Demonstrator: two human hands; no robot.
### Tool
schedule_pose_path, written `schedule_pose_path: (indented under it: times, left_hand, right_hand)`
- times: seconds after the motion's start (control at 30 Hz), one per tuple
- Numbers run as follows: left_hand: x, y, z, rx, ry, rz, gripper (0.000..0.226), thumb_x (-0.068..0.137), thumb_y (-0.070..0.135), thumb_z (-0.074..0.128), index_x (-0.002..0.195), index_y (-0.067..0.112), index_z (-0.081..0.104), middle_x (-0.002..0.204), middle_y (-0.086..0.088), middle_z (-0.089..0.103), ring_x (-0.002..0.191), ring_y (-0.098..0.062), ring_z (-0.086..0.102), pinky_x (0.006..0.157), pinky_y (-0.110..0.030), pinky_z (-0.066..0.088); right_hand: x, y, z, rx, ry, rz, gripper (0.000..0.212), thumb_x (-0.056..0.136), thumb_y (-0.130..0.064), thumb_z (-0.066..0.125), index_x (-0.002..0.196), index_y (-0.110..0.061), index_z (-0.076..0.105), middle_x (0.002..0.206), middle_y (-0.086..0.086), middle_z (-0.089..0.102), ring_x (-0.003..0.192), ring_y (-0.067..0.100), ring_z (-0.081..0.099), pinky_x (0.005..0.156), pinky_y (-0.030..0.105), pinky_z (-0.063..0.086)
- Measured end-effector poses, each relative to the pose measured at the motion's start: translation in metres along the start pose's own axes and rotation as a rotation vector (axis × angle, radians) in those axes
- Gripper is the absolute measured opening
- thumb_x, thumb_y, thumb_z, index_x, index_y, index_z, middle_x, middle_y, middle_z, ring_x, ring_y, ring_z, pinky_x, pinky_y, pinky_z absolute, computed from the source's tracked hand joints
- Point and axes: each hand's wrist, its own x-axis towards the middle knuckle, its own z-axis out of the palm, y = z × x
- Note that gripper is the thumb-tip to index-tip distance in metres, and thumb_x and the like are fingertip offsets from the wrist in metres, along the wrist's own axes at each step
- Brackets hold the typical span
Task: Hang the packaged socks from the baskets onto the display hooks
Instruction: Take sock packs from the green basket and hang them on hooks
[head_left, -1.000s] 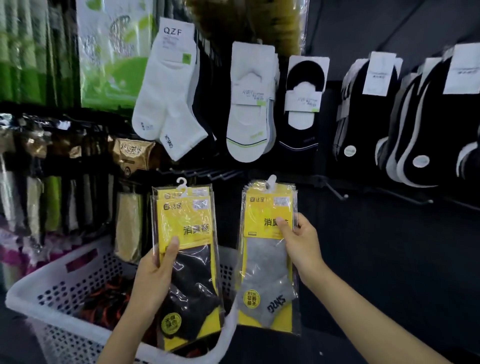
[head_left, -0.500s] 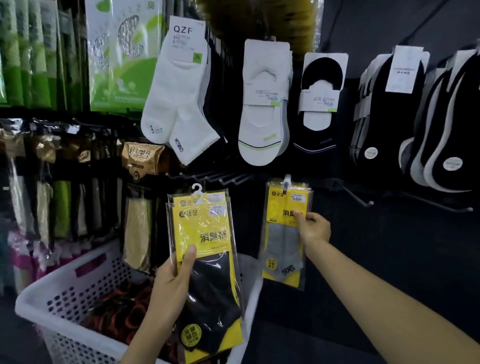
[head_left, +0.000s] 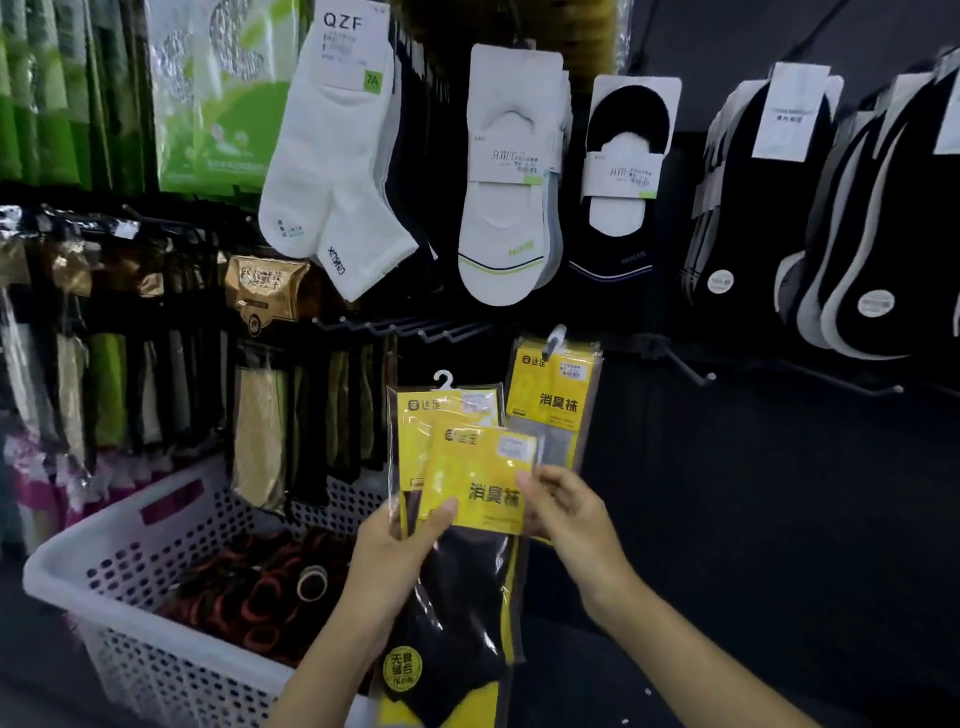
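Packaged socks fill the lower middle of the frame. A front pack (head_left: 483, 486), a clear plastic sleeve with a yellow header card over black socks, lies tilted on top of a rear pack (head_left: 447, 410) of the same kind, whose white plastic hanger sticks up above both. The left hand (head_left: 387, 566) grasps the pair from the lower left, thumb pressed on the yellow card and the other fingers hidden behind. The right hand (head_left: 576, 519) is just to the right, and its fingers (head_left: 540, 483) pinch the right edge of the front pack's card.

Just above the right hand, a hung pack (head_left: 558, 400), clear with a yellow card and grey socks, hangs by its white hanger at the right end of a row of dark metal hooks (head_left: 405, 327). The front pack's upper right corner overlaps it. The hooks to its left are bare, and more bare hooks (head_left: 691, 366) jut out at centre right over open dark wall.

A white perforated plastic basket (head_left: 83, 543) sits at lower left beside the left forearm, holding dark socks with red bands.
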Motion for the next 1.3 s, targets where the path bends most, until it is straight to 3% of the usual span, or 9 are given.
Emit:
schedule_pose_path:
  times: [0.17, 0.33, 0.47, 0.57, 0.73, 0.9, 1.0, 1.13, 1.3]
  left_hand:
    - [-0.003, -0.004, 0.014, 0.02, -0.003, 0.061, 0.046, 0.055, 0.034, 0.082, 0.096, 0.018, 0.069, 0.087, 0.004, 0.076, 0.079, -0.012, 0.073, 0.058, -0.016, 0.054]
    - [0.001, -0.003, 0.009, 0.05, 0.035, 0.12, 0.018, 0.082, 0.041, 0.061, 0.084, 0.026, 0.071, 0.075, 0.004, 0.069, 0.066, -0.007, 0.064, 0.054, -0.005, 0.045]
    - [0.004, 0.002, -0.005, 0.131, 0.084, 0.188, 0.022, 0.091, 0.034, 0.053, 0.088, 0.019, 0.069, 0.075, -0.005, 0.072, 0.068, -0.011, 0.067, 0.056, -0.015, 0.05]
    - [0.008, 0.004, -0.016, 0.129, 0.16, 0.195, 0.036, 0.089, 0.037, 0.055, 0.081, 0.003, 0.062, 0.058, 0.001, 0.06, 0.051, -0.008, 0.055, 0.048, -0.012, 0.043]
    - [0.012, 0.007, -0.034, 0.077, 0.212, 0.178, 0.055, 0.088, 0.045, 0.054, 0.09, -0.01, 0.055, 0.081, -0.031, 0.057, 0.071, -0.025, 0.048, 0.067, -0.035, 0.039]
    - [0.013, 0.008, -0.036, 0.083, 0.22, 0.167, 0.063, 0.08, 0.053, 0.054, 0.086, -0.009, 0.054, 0.083, -0.021, 0.059, 0.073, -0.025, 0.048, 0.065, -0.029, 0.04]
    - [0.015, 0.007, -0.033, 0.095, 0.226, 0.168, 0.06, 0.087, 0.046, 0.055, 0.087, -0.014, 0.053, 0.084, -0.037, 0.055, 0.073, -0.027, 0.05, 0.053, -0.018, 0.048]
    - [0.015, 0.006, -0.027, 0.079, 0.173, 0.155, 0.065, 0.078, 0.056, 0.055, 0.088, -0.008, 0.057, 0.079, -0.028, 0.058, 0.073, -0.025, 0.052, 0.07, -0.035, 0.043]
    - [0.014, 0.002, -0.018, 0.064, 0.132, 0.158, 0.034, 0.088, 0.04, 0.056, 0.082, 0.007, 0.064, 0.075, -0.019, 0.063, 0.065, -0.015, 0.057, 0.061, -0.022, 0.048]
  right_hand:
    - [-0.009, 0.003, -0.008, 0.079, 0.063, 0.006, 0.015, 0.083, -0.017, 0.068, 0.097, -0.023, 0.069, 0.092, -0.008, 0.075, 0.088, 0.004, 0.07, 0.068, 0.015, 0.055]
    - [-0.006, -0.01, -0.027, 0.103, 0.148, -0.041, 0.016, 0.093, -0.015, 0.056, 0.104, -0.022, 0.065, 0.094, -0.01, 0.075, 0.087, 0.005, 0.071, 0.068, 0.016, 0.055]
    - [0.007, -0.03, -0.036, 0.072, 0.198, -0.143, 0.014, 0.094, -0.015, 0.055, 0.101, -0.024, 0.064, 0.094, -0.006, 0.074, 0.084, 0.004, 0.071, 0.061, 0.013, 0.053]
    - [0.02, -0.043, -0.035, 0.045, 0.207, -0.21, 0.015, 0.094, -0.016, 0.055, 0.098, -0.027, 0.064, 0.095, -0.009, 0.073, 0.086, 0.002, 0.07, 0.065, 0.013, 0.054]
    - [0.045, -0.05, -0.026, -0.033, 0.161, -0.25, 0.017, 0.095, -0.014, 0.054, 0.096, -0.029, 0.063, 0.094, -0.012, 0.071, 0.084, 0.0, 0.069, 0.064, 0.013, 0.053]
    - [0.071, -0.037, -0.02, -0.02, 0.239, -0.174, 0.013, 0.095, -0.015, 0.054, 0.097, -0.025, 0.062, 0.095, -0.007, 0.07, 0.086, 0.006, 0.068, 0.065, 0.016, 0.054]
    - [0.087, -0.027, -0.021, -0.001, 0.332, -0.104, 0.009, 0.093, -0.019, 0.059, 0.099, -0.017, 0.065, 0.093, -0.001, 0.071, 0.085, 0.012, 0.069, 0.07, 0.024, 0.056]
    - [0.104, -0.01, -0.03, -0.069, 0.523, 0.023, 0.025, 0.083, -0.032, 0.071, 0.096, -0.011, 0.064, 0.086, -0.004, 0.063, 0.081, 0.009, 0.059, 0.075, 0.025, 0.046]
    - [0.093, 0.01, -0.048, -0.099, 0.704, 0.15, 0.02, 0.083, -0.016, 0.071, 0.1, -0.008, 0.063, 0.103, 0.01, 0.066, 0.087, 0.019, 0.059, 0.079, 0.032, 0.05]
